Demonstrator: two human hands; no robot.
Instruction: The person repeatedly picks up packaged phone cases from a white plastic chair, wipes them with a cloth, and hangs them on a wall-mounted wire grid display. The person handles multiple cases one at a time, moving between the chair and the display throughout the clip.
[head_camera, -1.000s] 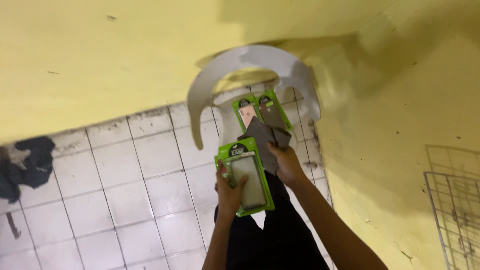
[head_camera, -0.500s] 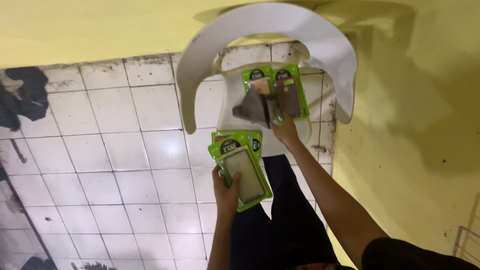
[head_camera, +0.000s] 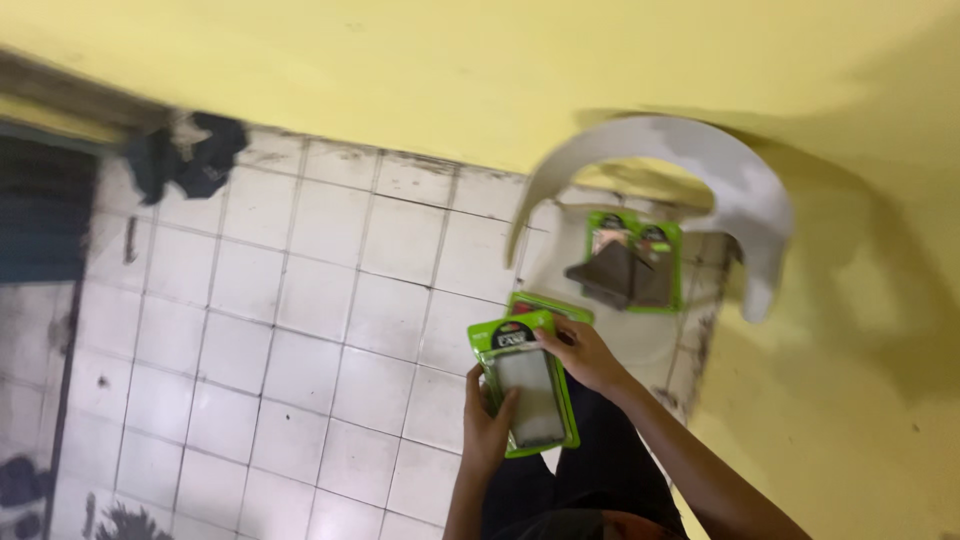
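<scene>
At the far left a dark doorway (head_camera: 40, 210) opens beside a white tiled floor (head_camera: 260, 330), with a heap of dark cloth (head_camera: 190, 155) lying where the tiles meet the yellow wall (head_camera: 480, 70).

Moving right, the left hand (head_camera: 490, 420) grips the lower end of a bright green, flat plastic blister pack with a clear grey-looking window (head_camera: 528, 390); its thumb lies across the window and the fingers wrap behind. The right hand (head_camera: 580, 355) is closed on the pack's upper right edge, near the dark label at its top. The pack sits between the two hands, held over the person's dark-clothed lap, and its long axis runs roughly away from the body, tilted slightly to the left at the top. A second green pack (head_camera: 550, 305) peeks out just behind its upper edge; whether the right hand also holds that one cannot be told.

Further right, beyond the hands, a white plastic chair with a curved backrest (head_camera: 700, 160) stands against the wall. On its seat lie two more green packs (head_camera: 635, 262) side by side, with dark flat items resting on them. These lie ahead and to the right, nearer the right hand.
</scene>
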